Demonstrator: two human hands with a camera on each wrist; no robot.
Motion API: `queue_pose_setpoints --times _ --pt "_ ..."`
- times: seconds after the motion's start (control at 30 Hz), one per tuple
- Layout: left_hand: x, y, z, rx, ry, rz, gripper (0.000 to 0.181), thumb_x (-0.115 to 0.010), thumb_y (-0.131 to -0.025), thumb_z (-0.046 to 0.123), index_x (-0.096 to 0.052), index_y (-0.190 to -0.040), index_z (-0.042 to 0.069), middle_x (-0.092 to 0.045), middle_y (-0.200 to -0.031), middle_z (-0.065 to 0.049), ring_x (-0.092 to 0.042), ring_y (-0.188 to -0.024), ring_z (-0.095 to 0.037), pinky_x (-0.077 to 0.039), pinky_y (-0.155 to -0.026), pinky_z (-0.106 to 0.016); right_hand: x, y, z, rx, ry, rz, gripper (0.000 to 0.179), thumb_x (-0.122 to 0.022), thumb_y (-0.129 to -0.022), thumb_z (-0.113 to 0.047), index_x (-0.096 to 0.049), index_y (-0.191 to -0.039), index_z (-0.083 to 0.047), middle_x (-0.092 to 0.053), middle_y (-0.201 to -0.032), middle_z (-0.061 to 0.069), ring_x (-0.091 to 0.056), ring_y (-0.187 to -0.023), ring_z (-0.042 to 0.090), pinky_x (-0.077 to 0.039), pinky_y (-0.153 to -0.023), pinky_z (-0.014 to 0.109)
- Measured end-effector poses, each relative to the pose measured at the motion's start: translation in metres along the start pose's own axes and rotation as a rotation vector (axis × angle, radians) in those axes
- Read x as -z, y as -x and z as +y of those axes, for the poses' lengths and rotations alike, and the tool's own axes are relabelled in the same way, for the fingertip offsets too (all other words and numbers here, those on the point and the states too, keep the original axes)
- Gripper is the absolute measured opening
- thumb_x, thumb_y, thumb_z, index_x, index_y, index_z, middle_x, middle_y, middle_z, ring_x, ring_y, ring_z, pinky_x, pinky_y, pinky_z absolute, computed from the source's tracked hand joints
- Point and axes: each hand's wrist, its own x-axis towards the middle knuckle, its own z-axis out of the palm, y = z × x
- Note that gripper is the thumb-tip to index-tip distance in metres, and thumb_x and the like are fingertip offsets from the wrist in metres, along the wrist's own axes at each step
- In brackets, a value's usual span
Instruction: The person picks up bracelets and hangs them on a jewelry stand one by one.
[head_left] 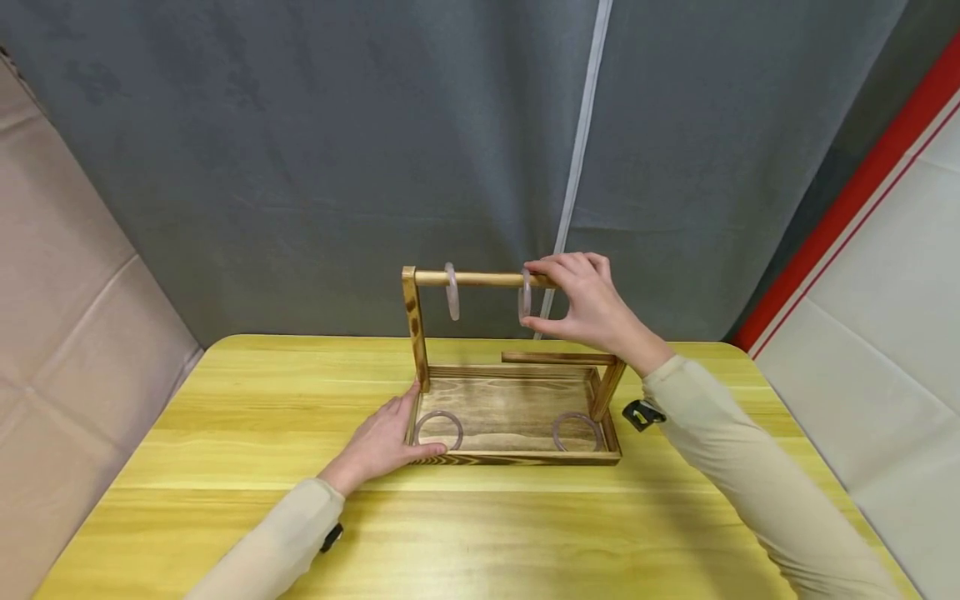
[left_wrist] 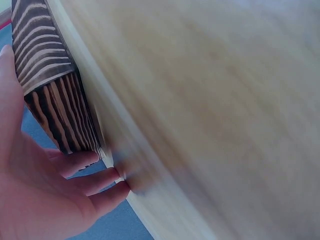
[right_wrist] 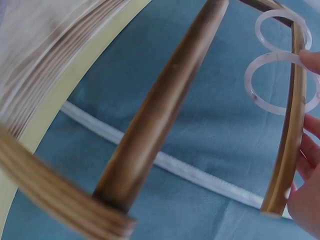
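A wooden bangle stand [head_left: 414,321] has a tray base, a tall post at the left with a bar reaching right, and a short post with a lower bar [head_left: 558,358] at the right. Two pale, translucent bangles hang round the upper bar: one bangle [head_left: 452,292] near the left post, the other bangle [head_left: 524,297] near the free end. My right hand [head_left: 588,304] pinches that second bangle between thumb and fingers. With my left hand [head_left: 382,437] I hold the tray's front left corner, thumb along the front rim, fingers [left_wrist: 95,181] down at the tabletop.
Inside the tray lie two more bangles, a left bangle [head_left: 440,414] and a right bangle [head_left: 577,415], leaning at its front. The yellow wood-grain table [head_left: 262,400] meets a grey curtain [head_left: 337,167] behind. Pale panels stand at both sides.
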Motion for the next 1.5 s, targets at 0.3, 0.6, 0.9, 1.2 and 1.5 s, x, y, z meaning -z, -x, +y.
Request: queue_pose_setpoints --times 0.3,0.6,0.9,1.2,1.5 --pt "-0.002 -0.001 0.0 -0.004 -0.007 0.0 0.116 -0.062 -0.077 0.072 -0.012 -0.154 0.002 -0.033 -0.147 -0.029 -0.034 -0.133 -0.046 -0.03 -0.107 -0.058 -0.009 -0.017 -0.013 0.035 -0.014 -0.025 0.068 -0.082 -0.074 -0.04 -0.06 -0.128 -0.005 -0.059 -0.122 0.01 -0.048 -0.114 0.026 -0.023 -0.102 0.053" --pt "-0.002 -0.002 -0.001 0.003 0.005 -0.008 0.116 -0.061 -0.077 0.073 -0.011 -0.154 0.003 -0.032 -0.148 -0.029 -0.033 -0.133 -0.046 -0.029 -0.107 -0.058 -0.016 -0.031 -0.026 0.043 0.004 -0.056 0.069 -0.08 -0.076 -0.045 -0.06 -0.129 -0.007 -0.058 -0.124 0.009 -0.047 -0.116 0.027 -0.022 -0.105 0.052" --pt "-0.001 -0.002 0.0 0.008 0.024 -0.007 0.116 -0.064 -0.077 0.07 -0.011 -0.154 0.003 -0.031 -0.148 -0.029 -0.032 -0.134 -0.047 -0.029 -0.107 -0.059 -0.023 -0.04 -0.031 0.044 0.017 -0.067 0.068 -0.08 -0.076 -0.044 -0.06 -0.13 -0.006 -0.058 -0.125 0.01 -0.047 -0.116 0.027 -0.024 -0.104 0.052" --pt "-0.002 -0.004 -0.001 0.006 0.02 -0.012 0.117 -0.064 -0.076 0.072 -0.01 -0.155 0.003 -0.031 -0.149 -0.029 -0.032 -0.134 -0.046 -0.029 -0.107 -0.058 -0.024 -0.043 -0.034 0.052 0.018 -0.06 0.068 -0.081 -0.076 -0.043 -0.06 -0.13 -0.006 -0.058 -0.124 0.01 -0.047 -0.117 0.028 -0.025 -0.104 0.051" --pt "0.0 -0.004 -0.003 0.008 0.017 -0.01 0.117 -0.065 -0.075 0.071 -0.012 -0.154 0.002 -0.033 -0.147 -0.028 -0.033 -0.134 -0.046 -0.03 -0.107 -0.058 -0.017 -0.038 -0.037 0.071 -0.051 -0.014 0.068 -0.083 -0.076 -0.037 -0.06 -0.13 -0.003 -0.058 -0.124 0.013 -0.048 -0.117 0.029 -0.027 -0.105 0.05"
